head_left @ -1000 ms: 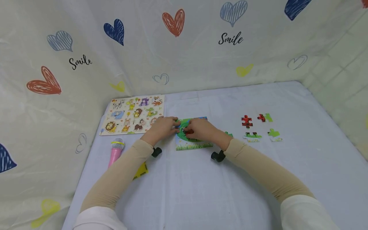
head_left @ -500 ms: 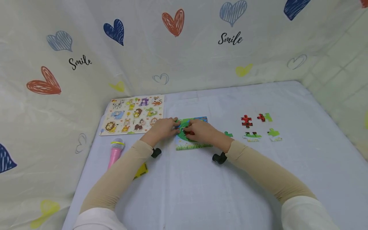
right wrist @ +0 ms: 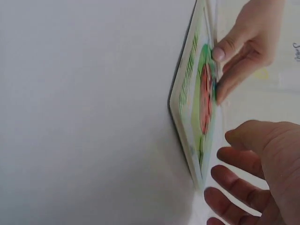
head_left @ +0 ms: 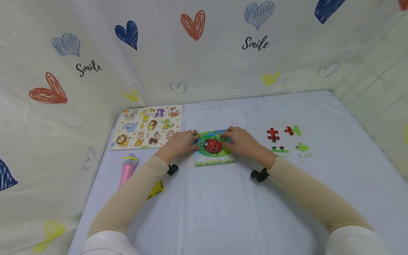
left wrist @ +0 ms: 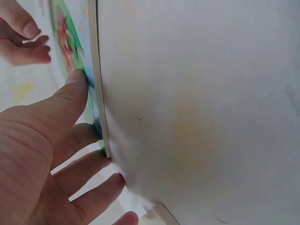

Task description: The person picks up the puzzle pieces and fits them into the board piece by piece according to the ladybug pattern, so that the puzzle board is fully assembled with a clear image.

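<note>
A square ladybug puzzle board [head_left: 215, 162] lies flat in the middle of the table, its red ladybug [head_left: 213, 146] fully in sight on a green ground. My left hand [head_left: 179, 144] rests at the board's left side. In the left wrist view its thumb [left wrist: 77, 89] touches the board's edge area, with the other fingers spread along the far corner. Over the board's upper right hovers my right hand [head_left: 243, 143], fingers loosely bent and apart. The right wrist view shows nothing between its fingers [right wrist: 234, 187], which stand off the board.
Several loose jigsaw pieces, among them a red one [head_left: 273, 135] and a green one [head_left: 302, 147], lie to the right. An animal puzzle board [head_left: 146, 126] is at the back left. A pink microphone [head_left: 128, 170] and a yellow object [head_left: 156, 189] lie near my left forearm.
My right hand has drawn back to the right from the ladybug, uncovering it, and its fingers have parted. It now hides a green piece beside the board. The left hand has stayed in place.
</note>
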`<state>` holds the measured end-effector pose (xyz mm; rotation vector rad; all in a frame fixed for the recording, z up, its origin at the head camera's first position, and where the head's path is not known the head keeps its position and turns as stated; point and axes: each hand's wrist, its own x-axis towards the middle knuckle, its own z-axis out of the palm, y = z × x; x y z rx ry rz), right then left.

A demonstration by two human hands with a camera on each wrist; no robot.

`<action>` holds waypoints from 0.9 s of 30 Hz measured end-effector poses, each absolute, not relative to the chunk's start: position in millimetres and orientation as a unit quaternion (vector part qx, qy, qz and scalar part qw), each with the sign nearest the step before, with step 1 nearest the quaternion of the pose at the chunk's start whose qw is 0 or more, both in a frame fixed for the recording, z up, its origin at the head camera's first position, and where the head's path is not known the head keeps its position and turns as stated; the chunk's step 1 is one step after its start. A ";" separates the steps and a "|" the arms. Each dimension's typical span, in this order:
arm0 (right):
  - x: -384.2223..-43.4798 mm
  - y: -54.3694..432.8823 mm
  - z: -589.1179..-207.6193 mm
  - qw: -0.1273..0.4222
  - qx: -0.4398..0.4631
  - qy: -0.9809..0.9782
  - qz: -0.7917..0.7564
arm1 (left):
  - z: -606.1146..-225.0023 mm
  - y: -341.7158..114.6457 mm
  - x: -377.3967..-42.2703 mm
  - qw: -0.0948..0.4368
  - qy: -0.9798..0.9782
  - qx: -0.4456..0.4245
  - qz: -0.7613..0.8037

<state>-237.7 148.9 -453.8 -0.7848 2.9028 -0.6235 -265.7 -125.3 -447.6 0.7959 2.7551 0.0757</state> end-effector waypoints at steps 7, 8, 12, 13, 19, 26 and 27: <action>-231.1 193.0 -444.0 0.007 -0.209 0.965 -0.159 | -448.5 -124.7 -265.7 0.137 0.953 0.270 0.029; -229.9 199.7 -442.3 0.009 -0.201 0.968 -0.153 | -448.4 -124.7 -265.6 0.137 0.953 0.270 0.029; -225.3 225.5 -434.7 0.018 -0.168 0.977 -0.131 | -447.0 -124.8 -265.0 0.138 0.953 0.269 0.028; -224.3 231.2 -432.5 0.020 -0.162 0.979 -0.126 | -447.0 -125.1 -265.1 0.138 0.953 0.269 0.028; -221.3 263.7 -427.5 0.018 -0.134 0.987 -0.092 | -445.1 -126.0 -264.8 0.137 0.952 0.273 0.035; -218.4 282.1 -428.9 0.031 -0.123 0.989 -0.080 | -443.3 -125.5 -264.8 0.143 0.951 0.273 0.035; -218.2 282.6 -429.2 0.033 -0.125 0.988 -0.083 | -443.3 -125.6 -264.8 0.144 0.951 0.273 0.033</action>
